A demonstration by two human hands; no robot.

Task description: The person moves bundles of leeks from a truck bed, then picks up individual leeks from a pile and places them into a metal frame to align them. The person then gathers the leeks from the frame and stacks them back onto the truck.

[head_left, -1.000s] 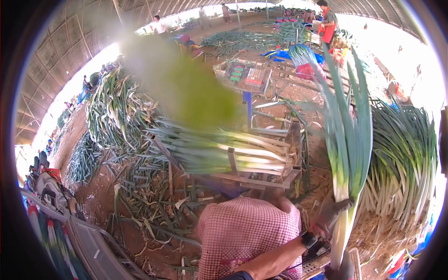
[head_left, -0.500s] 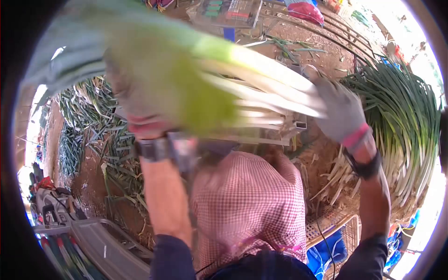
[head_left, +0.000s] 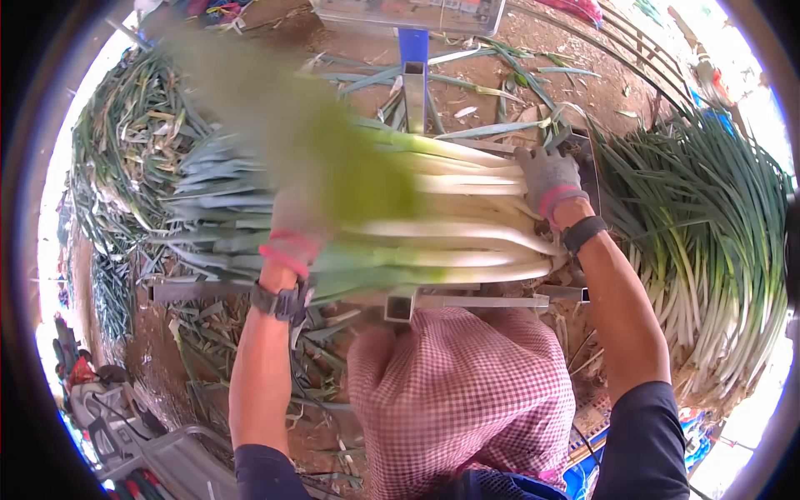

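Observation:
A wide bundle of leeks [head_left: 483,237] lies across a metal frame [head_left: 487,301] in front of me, white ends to the right and green leaves to the left. My right hand [head_left: 550,177], in a grey glove with a pink cuff, has its fingers curled over the white ends at the far side. Over the green part rests my left hand [head_left: 300,221], gloved the same way. A blurred green patch [head_left: 367,179] close to the camera covers its fingers, so their grip is hidden.
To the right stands a big heap of leeks [head_left: 700,250]. Leaf trimmings [head_left: 125,158] are piled at the left, with more scraps on the soil floor. Beyond the frame is a clear plastic box [head_left: 408,12] over a blue post [head_left: 413,46]. A grey chair-like object [head_left: 187,467] sits lower left.
The leeks have come down from near the camera onto the metal frame. My right hand has moved left with their white ends, and my left hand has lowered with the green part.

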